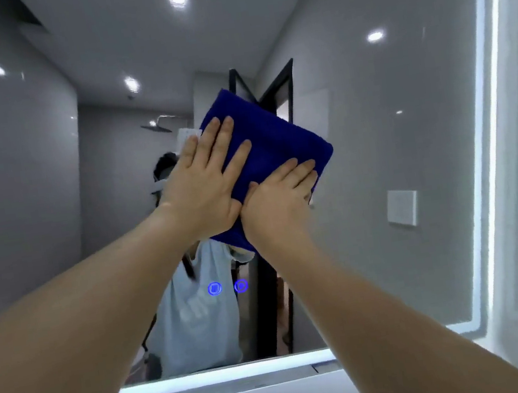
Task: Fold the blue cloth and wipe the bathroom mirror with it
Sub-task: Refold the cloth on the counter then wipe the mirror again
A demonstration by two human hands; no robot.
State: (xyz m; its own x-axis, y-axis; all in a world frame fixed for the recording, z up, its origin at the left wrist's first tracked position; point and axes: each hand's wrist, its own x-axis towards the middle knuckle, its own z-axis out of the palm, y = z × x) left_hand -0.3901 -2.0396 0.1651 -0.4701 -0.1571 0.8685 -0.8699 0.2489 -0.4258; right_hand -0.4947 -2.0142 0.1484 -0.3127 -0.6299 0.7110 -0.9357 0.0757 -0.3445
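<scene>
Cloth [276, 140], blue, folded, against mirror [372, 113] under left hand [203, 187], right hand [278, 203]

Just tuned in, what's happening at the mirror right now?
A person presses a folded blue cloth flat against the bathroom mirror with both hands. The left hand lies flat on the cloth's upper left, the right hand on its lower right. Folding looks done; the wiping seems under way near the mirror's middle.

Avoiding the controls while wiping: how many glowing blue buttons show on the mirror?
2: left button and right button, side by side below the blue cloth; the cloth could hide more.
</scene>
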